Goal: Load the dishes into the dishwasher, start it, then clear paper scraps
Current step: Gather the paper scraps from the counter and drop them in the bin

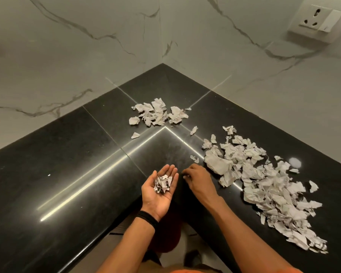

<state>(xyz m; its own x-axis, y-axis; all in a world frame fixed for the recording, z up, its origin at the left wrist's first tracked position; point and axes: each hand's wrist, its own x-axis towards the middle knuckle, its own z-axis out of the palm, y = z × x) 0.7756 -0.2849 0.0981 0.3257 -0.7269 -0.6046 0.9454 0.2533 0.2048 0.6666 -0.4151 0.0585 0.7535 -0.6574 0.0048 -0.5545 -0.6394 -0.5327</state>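
Observation:
My left hand is held palm up at the inner corner of the black counter, cupping a small wad of paper scraps. My right hand rests palm down on the counter just right of it, fingers curled and pinching at the surface; whether a scrap is under the fingertips is hidden. A large heap of torn paper spreads along the right arm of the counter. A smaller pile of scraps lies near the back corner, with a few loose bits between.
Marble-look walls close the counter on two sides. A white wall socket with switch sits at the upper right. A black band is on my left wrist. The dishwasher and dishes are out of view.

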